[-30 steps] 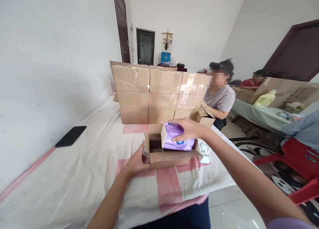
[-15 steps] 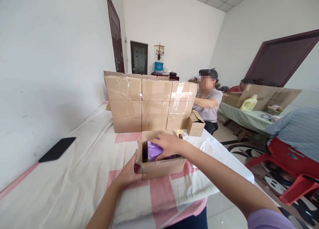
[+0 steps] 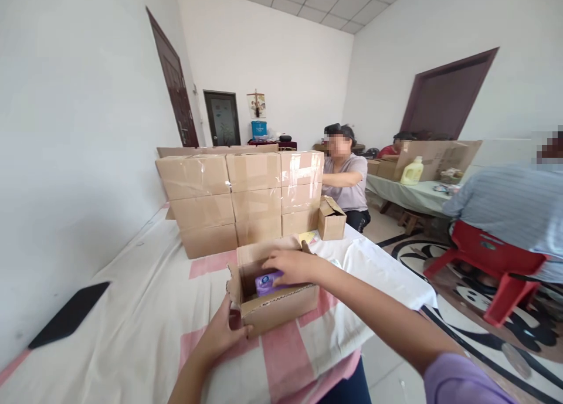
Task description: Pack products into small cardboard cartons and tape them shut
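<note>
An opened cardboard box (image 3: 281, 314) sits on the cloth in front of me, its flaps raised. My left hand (image 3: 224, 329) grips the box's near left corner, thumb on the front side. Inside the box lies a purple plastic-wrapped pack (image 3: 264, 282) with a small dark blue round mark. My right hand (image 3: 288, 267) reaches in over the far side, its fingers bent over the top of this pack. The fingertips are partly hidden, and what else the box holds does not show.
Behind the box stands a wall of stacked, taped cartons (image 3: 255, 204). A small carton (image 3: 332, 219) is at its right end. A black flat object (image 3: 70, 313) lies by the left wall. A co-worker (image 3: 345, 172) sits beyond the stack; others sit at a table (image 3: 422, 196) on the right.
The purple pack and my right hand have moved lower into the box. My left hand stays on the box corner. The whole view has turned to the right.
</note>
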